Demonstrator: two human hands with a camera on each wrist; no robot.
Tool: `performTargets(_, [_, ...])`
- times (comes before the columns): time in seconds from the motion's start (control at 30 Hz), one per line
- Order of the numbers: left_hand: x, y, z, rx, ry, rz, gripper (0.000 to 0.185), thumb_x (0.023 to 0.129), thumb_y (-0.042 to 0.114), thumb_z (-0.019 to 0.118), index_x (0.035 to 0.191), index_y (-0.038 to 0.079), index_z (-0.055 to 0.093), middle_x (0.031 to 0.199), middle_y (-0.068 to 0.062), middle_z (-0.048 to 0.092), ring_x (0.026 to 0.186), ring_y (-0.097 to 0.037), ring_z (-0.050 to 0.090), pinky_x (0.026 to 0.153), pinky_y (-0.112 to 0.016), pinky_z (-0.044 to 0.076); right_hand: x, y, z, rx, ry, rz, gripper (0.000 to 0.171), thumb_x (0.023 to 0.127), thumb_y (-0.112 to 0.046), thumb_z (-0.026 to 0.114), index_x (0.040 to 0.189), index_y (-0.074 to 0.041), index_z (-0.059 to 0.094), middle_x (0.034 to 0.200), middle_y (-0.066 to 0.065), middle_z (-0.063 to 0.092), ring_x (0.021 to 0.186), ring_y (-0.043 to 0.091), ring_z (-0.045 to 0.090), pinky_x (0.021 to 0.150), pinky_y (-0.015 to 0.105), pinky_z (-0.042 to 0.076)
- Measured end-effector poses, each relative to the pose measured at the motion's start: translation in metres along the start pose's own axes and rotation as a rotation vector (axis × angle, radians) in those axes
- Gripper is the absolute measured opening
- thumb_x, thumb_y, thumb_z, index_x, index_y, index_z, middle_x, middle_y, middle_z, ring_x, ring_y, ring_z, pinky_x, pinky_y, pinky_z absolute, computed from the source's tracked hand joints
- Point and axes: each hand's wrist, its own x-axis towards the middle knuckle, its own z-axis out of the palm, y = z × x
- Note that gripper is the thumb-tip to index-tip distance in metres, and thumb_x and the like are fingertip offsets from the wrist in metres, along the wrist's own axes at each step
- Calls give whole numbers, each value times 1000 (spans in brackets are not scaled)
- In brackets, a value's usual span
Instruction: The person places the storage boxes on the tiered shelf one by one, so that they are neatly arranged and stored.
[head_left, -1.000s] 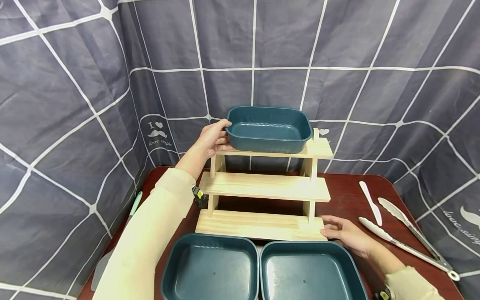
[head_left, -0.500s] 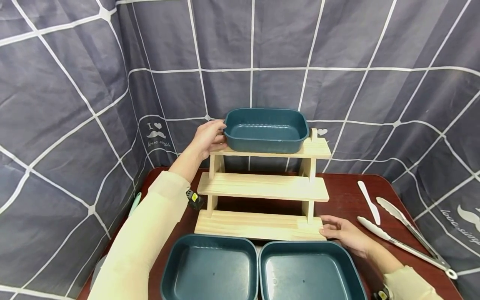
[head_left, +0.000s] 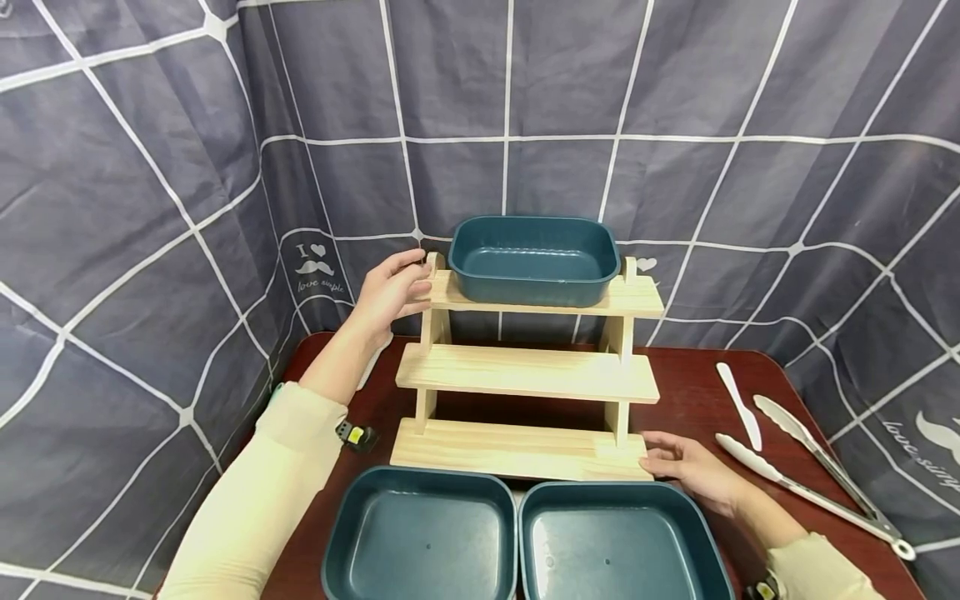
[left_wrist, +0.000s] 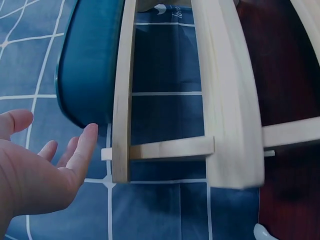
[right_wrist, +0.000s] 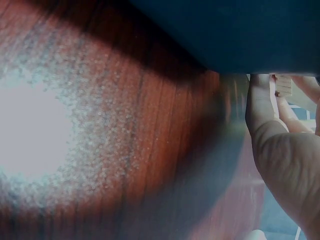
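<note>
A three-tier wooden rack [head_left: 528, 373] stands on the dark red table [head_left: 697, 392]. A teal rectangular dish [head_left: 534, 260] sits on its top shelf. My left hand [head_left: 390, 289] hovers open just left of that shelf, fingers straight and apart from the dish [left_wrist: 90, 70]; the left wrist view shows the hand [left_wrist: 40, 170] beside the rack's side post [left_wrist: 122, 100]. My right hand [head_left: 686, 467] rests with straight fingers against the right end of the bottom shelf. Two more teal dishes [head_left: 423, 533] [head_left: 618, 542] lie side by side in front of the rack.
White tongs [head_left: 813, 479] and a white plastic knife [head_left: 740, 406] lie on the table at the right. A grey checked cloth [head_left: 150, 183] hangs behind and to both sides. A pale green handle [head_left: 272, 393] peeks past my left sleeve.
My left hand has let go of the dish on the top shelf and drawn back to the left, opening. The dish now sits centred on the shelf. The right hand has stayed put.
</note>
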Motion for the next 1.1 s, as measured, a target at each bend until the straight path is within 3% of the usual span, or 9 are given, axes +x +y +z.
performTargets(0.3, [-39,-22,-24,65,-11,60,48,107,20,56,153,9,47,143,-16,57,125,-33,59,93,-40,58,-1,-1,1,-25,20,12,72,104,-16,64,153,18,25,124,15,64,105,20,65,86,35,59])
performTargets(0.57, [-87,-61,-45,261,-32,65,50,104,21,65,151,12,52,140,-15,61,122,-30,62,94,-45,58,-2,-1,2,-24,25,13,72,104,-16,64,154,18,25,128,17,63,107,20,64,87,35,59])
performTargets(0.7, [-110,-86,-53,350,-41,86,48,102,21,68,148,12,55,135,-15,64,116,-32,65,89,-42,60,-2,-1,3,-19,30,15,72,104,-17,64,154,17,25,128,17,63,107,20,65,87,36,59])
performTargets(0.93, [-152,-130,-62,427,-19,26,43,100,18,70,142,16,60,131,-9,67,113,-28,67,87,-32,58,-1,1,1,-13,19,14,71,105,-16,63,154,18,24,128,17,63,107,21,65,87,35,59])
performTargets(1.1, [-173,-147,-68,452,2,-53,45,100,21,71,143,14,59,137,-14,64,119,-28,65,89,-29,55,0,1,0,-17,20,14,72,104,-16,64,153,18,24,125,16,65,106,22,66,87,35,59])
